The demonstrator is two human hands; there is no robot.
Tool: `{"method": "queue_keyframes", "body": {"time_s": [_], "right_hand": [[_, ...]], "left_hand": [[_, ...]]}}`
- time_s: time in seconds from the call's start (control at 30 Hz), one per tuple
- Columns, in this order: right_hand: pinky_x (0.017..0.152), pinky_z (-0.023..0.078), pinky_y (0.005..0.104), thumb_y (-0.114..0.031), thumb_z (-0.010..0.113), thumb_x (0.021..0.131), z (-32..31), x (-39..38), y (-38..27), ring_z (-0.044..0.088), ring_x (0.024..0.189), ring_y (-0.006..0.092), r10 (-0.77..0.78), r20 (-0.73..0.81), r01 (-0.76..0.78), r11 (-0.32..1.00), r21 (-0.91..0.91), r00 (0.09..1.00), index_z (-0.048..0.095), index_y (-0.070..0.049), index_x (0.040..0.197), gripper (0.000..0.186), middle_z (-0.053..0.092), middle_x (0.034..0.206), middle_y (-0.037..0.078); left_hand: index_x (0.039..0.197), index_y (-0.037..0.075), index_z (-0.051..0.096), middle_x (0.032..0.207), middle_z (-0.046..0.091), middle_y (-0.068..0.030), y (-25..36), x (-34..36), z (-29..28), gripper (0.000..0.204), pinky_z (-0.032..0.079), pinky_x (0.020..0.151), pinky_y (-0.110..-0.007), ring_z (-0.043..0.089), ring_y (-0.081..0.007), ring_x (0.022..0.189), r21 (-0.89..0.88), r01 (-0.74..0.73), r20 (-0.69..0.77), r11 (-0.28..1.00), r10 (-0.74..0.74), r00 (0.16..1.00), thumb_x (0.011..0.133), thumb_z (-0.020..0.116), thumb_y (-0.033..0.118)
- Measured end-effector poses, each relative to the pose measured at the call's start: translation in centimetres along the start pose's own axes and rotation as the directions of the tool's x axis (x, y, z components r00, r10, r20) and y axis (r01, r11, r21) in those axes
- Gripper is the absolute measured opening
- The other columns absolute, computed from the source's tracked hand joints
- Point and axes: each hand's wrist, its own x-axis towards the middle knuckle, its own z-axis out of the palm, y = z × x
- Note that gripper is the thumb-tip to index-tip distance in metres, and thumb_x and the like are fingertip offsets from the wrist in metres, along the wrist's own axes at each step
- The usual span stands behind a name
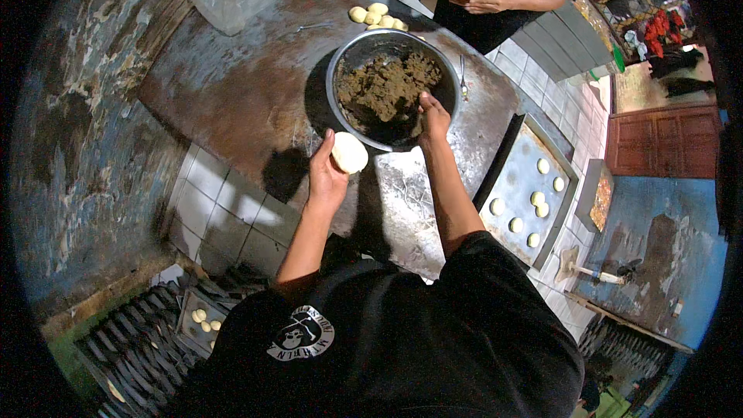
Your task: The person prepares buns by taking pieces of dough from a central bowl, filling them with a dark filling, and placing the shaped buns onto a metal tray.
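Observation:
On the palm and fingers of my left hand rests a flattened round of pale dough, held beside the near rim of a metal bowl. Crumbly brown filling lies inside the bowl, heaped toward its far side. My right hand reaches over the bowl's right near edge, its thumb up and its fingers curled down inside. What those fingers grip, if anything, is hidden by the hand and the dark bowl wall.
Past the bowl, several dough balls sit on the worn table. A spoon-like utensil lies right of the bowl. At right is a tray with spaced dough balls. Across the table, another person's hands hold something. Stacked trays stand lower left.

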Motion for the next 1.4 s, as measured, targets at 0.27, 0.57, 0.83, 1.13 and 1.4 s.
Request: {"method": "queue_keyframes", "body": {"time_s": [0.27,0.57,0.83,1.13,1.4], "right_hand": [[0.094,0.048,0.0362,-0.034,0.057,0.107,-3.7,-16.6,-12.3,0.062,0.097,0.0198,0.004,0.447,0.001,1.0,-0.011,0.895,0.072,-0.006,0.122,0.036,0.072,0.102,0.005],[0.111,0.039,0.0382,-0.017,0.087,0.078,-17.4,-20.7,-13.0,0.053,0.123,0.025,-0.353,0.363,0.449,0.864,-0.226,0.862,0.065,-0.007,0.126,0.054,0.059,0.125,0.007],[0.107,0.046,0.0366,-0.009,0.076,0.085,-28.9,-24.3,-14.8,0.056,0.127,0.0227,-0.076,0.724,0.066,0.997,0.042,0.685,0.046,-0.004,0.15,0.072,0.059,0.138,0.011],[0.078,0.06,0.0396,-0.014,0.079,0.086,-33.7,-25.9,-17.9,0.073,0.094,0.0327,-0.534,0.543,0.748,0.578,-0.326,0.648,0.067,-0.007,0.128,0.045,0.071,0.112,0.013],[0.081,0.057,0.0373,-0.016,0.076,0.09,-31.8,-29.1,-18.2,0.072,0.09,0.0297,-0.609,0.374,0.706,0.67,-0.228,0.699,0.076,-0.004,0.108,0.022,0.073,0.105,0.014]], "left_hand": [[0.125,0.007,0.058,0.117,0.066,-0.0073,-4.0,-1.7,6.7,0.04,0.053,0.099,-0.041,0.066,-0.0234,0.11,-0.066,0.055,0.14,0.996,-0.045,0.989,0.099,0.067,0.036],[0.126,0.001,0.059,0.118,0.067,-0.0126,-13.4,-9.8,11.9,0.038,0.052,0.099,-0.039,0.065,-0.0246,0.108,0.005,0.273,0.363,0.962,-0.256,0.896,0.1,0.066,0.028],[0.122,0.002,0.059,0.106,0.068,-0.0082,-20.5,-15.3,14.9,0.042,0.056,0.083,-0.033,0.069,-0.0194,0.092,0.702,-0.229,0.431,0.674,-0.147,0.89,0.086,0.081,0.011],[0.125,-0.003,0.071,0.116,0.061,-0.0107,-19.5,-21.6,19.6,0.041,0.057,0.08,-0.028,0.065,-0.0159,0.097,0.808,-0.527,0.578,0.263,-0.18,0.796,0.086,0.079,0.002],[0.132,-0.004,0.058,0.118,0.068,-0.0153,-21.9,-22.0,19.2,0.041,0.055,0.093,-0.03,0.067,-0.0172,0.106,0.516,-0.463,0.381,0.721,0.29,0.878,0.094,0.074,0.005]]}}
